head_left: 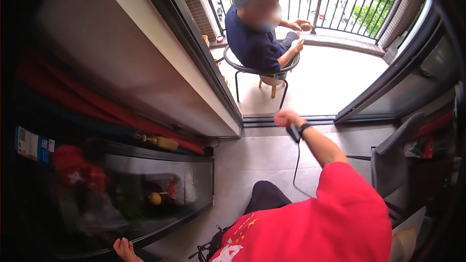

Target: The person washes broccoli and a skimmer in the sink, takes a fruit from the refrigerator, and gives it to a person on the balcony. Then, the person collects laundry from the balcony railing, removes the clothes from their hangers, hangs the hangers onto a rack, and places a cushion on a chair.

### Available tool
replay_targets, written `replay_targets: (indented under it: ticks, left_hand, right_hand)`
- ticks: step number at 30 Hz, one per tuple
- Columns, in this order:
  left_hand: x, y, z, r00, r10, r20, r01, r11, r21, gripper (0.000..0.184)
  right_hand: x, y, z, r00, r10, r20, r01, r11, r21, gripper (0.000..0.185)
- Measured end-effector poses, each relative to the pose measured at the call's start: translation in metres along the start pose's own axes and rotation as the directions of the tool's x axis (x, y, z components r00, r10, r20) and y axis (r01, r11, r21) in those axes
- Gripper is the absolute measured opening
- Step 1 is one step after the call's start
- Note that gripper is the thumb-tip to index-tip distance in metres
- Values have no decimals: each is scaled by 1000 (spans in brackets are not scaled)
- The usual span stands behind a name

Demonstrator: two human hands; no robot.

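1. Left hand (125,250): at the table's near edge, fingers (118,245) curled. Nothing seen in them; can't tell if they grip the rim. Likely there to steady the body.
2. Table (209,179): glossy top, dark rim, beside the wearer's left. Red bundle (77,167) and yellow round item (155,198) show within its outline; blue-white box (34,143) sits toward the far left.
3. Dark device (293,133): at the right wrist, beside the black band (304,127). Cable (296,162) hangs slack, probably so the arm can reach freely.
4. Right hand (290,118): stretched out near the door track (252,122). Blurred; can't tell how far the fingers are open or whether they hold anything.
5. Beyond: seated person (255,39), chair (237,85) back toward the room, presumably to face the railing (320,0).
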State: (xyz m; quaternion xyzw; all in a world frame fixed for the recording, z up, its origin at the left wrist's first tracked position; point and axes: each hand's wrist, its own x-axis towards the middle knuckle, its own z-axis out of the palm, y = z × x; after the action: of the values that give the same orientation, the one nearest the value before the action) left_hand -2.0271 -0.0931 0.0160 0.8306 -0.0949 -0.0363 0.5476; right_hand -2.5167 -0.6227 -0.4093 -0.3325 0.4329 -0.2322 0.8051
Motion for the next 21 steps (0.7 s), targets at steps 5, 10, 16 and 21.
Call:
replay_targets:
  ticks: [5, 10, 16, 21]
  left_hand:
    - [-5, -4, -5, 999, 33, 0, -33, 999, -31, 38]
    - [23, -68, -37, 993, 38, 116, -33, 999, -43, 53]
    - [-34, -117, -111, 746, 87, 660, -206, 973, 104, 69]
    - [-165, -106, -233, 789, 97, 606, -324, 904, 278, 46]
  right_hand:
    - [-81, 135, 68, 862, 485, 145, -394, 823, -410, 24]
    - [-153, 193, 122, 686, 655, 316, -118, 529, -841, 25]
    - [-191, 212, 191, 575, 756, 313, 44, 353, -935, 50]
    - [-272, 215, 291, 653, 751, 102, 149, 4, -989, 73]
